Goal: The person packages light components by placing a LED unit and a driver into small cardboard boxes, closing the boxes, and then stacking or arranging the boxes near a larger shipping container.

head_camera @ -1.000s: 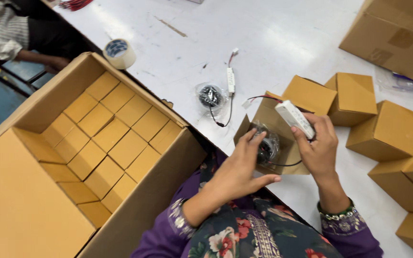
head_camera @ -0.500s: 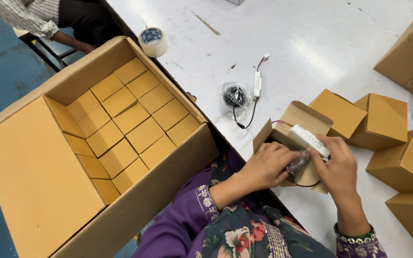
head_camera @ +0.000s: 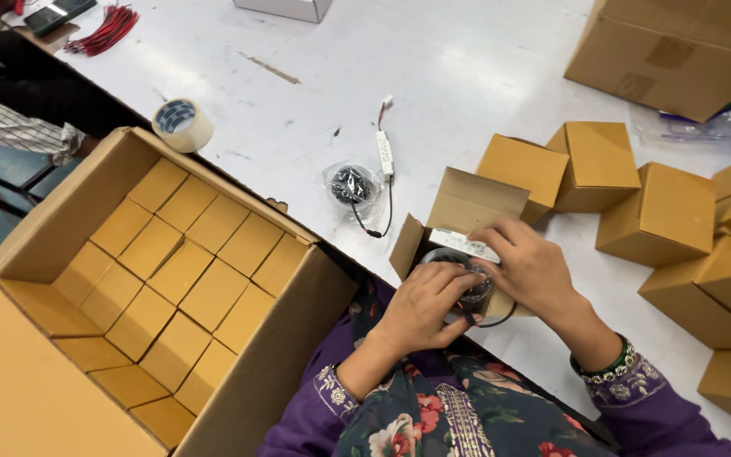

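An open small cardboard box (head_camera: 467,207) stands at the near table edge, flaps up. My left hand (head_camera: 420,306) presses a round bagged lamp (head_camera: 460,264) with a black cable into it. My right hand (head_camera: 530,267) holds the white oblong driver (head_camera: 464,245) over the same box opening. Both hands touch the lamp set and the box. A second bagged round lamp (head_camera: 354,184) with its white driver (head_camera: 384,153) and black cable lies loose on the white table (head_camera: 467,68) just beyond.
A large open carton (head_camera: 61,220) on my left is packed with several small closed boxes (head_camera: 181,272). More closed small boxes (head_camera: 662,211) sit at right, a big carton (head_camera: 678,46) at far right. A tape roll (head_camera: 182,124), red wires (head_camera: 105,30) and another person's sleeve (head_camera: 10,131) are at left.
The view has shifted. My hands have lowered the lamp and driver from above the small box down into its opening. The loose lamp on the table has not moved.
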